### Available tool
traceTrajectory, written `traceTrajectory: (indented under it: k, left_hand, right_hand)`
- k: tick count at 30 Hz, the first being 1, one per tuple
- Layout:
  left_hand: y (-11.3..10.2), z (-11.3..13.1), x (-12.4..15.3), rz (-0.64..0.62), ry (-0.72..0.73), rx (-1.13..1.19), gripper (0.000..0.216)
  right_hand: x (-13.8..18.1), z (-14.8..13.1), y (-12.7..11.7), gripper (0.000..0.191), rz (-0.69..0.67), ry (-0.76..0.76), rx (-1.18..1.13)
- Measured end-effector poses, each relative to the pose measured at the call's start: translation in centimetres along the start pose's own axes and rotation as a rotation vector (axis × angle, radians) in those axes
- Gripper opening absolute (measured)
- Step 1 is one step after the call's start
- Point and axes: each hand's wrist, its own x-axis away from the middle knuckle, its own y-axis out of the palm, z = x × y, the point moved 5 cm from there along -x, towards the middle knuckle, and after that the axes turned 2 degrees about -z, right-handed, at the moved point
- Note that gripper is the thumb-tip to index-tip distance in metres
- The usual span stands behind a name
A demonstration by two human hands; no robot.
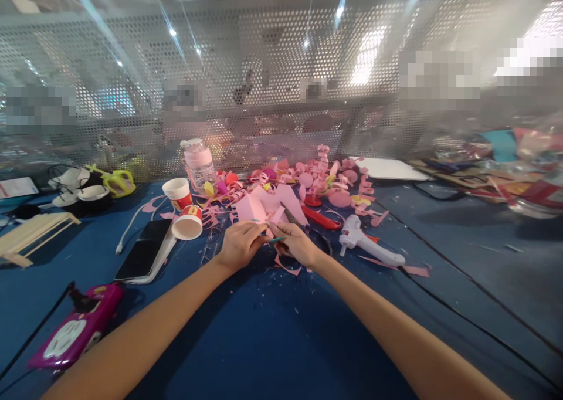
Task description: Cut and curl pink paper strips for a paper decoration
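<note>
Both my hands meet at the middle of the blue table (281, 329). My left hand (240, 244) is closed, its fingers pinching a small pink paper piece (269, 219). My right hand (295, 243) is closed round a thin green-tipped tool (276, 239) whose point meets the paper at my left fingertips. A larger folded pink sheet (268, 203) lies just behind my hands. Pink paper strips and curls (316, 180) are heaped beyond it.
A white glue gun (367, 244) and red scissors (321, 218) lie right of my hands. Two paper cups (182, 203), a jar (199, 162), a phone (144, 248) and a pink power strip (74, 332) sit to the left. A perforated metal screen (281, 71) closes the back.
</note>
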Motion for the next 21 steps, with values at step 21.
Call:
traceTrajectory:
  k: [21]
  left_hand:
    - [1.9,0.5,0.5,-0.042,-0.623,0.274,0.027]
  right_hand:
    - [0.3,0.5,-0.2,0.048,0.372,-0.110,-0.093]
